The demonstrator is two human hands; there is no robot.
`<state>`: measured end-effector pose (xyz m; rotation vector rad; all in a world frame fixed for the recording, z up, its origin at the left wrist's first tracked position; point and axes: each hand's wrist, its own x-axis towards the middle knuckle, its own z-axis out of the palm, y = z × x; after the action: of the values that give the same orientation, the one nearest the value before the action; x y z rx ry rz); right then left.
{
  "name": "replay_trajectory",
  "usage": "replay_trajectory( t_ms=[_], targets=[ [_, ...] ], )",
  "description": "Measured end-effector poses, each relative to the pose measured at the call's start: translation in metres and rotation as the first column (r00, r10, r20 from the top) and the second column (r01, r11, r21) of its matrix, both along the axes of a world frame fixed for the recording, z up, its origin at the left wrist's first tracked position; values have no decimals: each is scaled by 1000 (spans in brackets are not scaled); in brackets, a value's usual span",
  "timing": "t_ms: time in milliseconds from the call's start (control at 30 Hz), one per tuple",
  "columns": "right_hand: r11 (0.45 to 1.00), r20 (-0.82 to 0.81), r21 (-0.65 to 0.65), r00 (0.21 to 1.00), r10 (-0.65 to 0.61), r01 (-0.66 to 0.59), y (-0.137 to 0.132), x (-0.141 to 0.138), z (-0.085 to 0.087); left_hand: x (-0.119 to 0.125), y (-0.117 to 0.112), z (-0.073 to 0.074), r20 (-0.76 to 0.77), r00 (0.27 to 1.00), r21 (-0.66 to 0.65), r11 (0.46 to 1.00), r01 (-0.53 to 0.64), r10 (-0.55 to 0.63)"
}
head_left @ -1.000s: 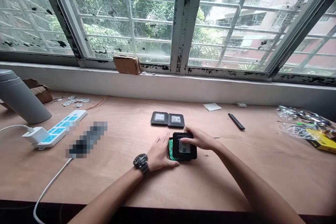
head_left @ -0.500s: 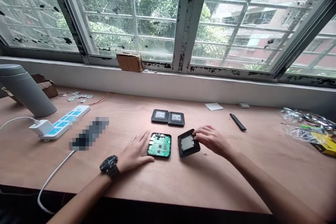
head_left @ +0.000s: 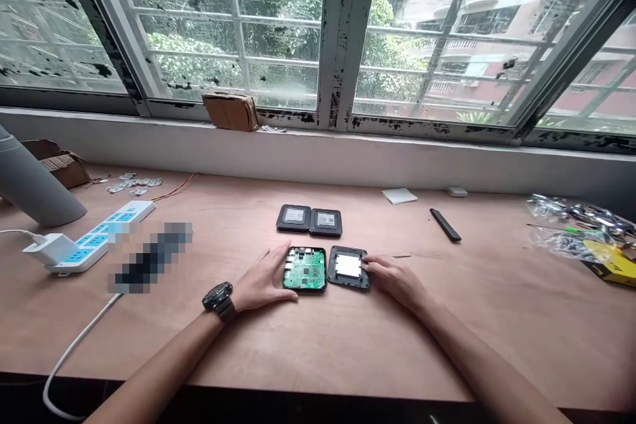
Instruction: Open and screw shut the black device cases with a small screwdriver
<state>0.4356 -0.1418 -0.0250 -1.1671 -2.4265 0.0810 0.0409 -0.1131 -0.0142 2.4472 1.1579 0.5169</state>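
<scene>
To the far left of the green circuit board (head_left: 305, 269) sits a white power strip (head_left: 130, 214). Just left of the board is your left hand (head_left: 256, 283), thumb and fingers spread wide around one side of its black case (head_left: 311, 291). Behind the board lie two flat boxes (head_left: 293, 216). Just right of it, the lid (head_left: 348, 266) rests with its inside up. Your right hand (head_left: 397, 283) touches the lid's right edge; I can't tell if it pinches. You seem to be setting the lid down beside the board. The next move likely calls for soft fingers, since the board is bare.
</scene>
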Motion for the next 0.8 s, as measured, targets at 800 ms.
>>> replay_trajectory(
  t_ms=[800],
  targets=[
    [958, 34, -267, 994, -102, 107, 3, 8, -4, -29, 8, -22, -303, 953, 140, 989, 46, -1]
  ],
)
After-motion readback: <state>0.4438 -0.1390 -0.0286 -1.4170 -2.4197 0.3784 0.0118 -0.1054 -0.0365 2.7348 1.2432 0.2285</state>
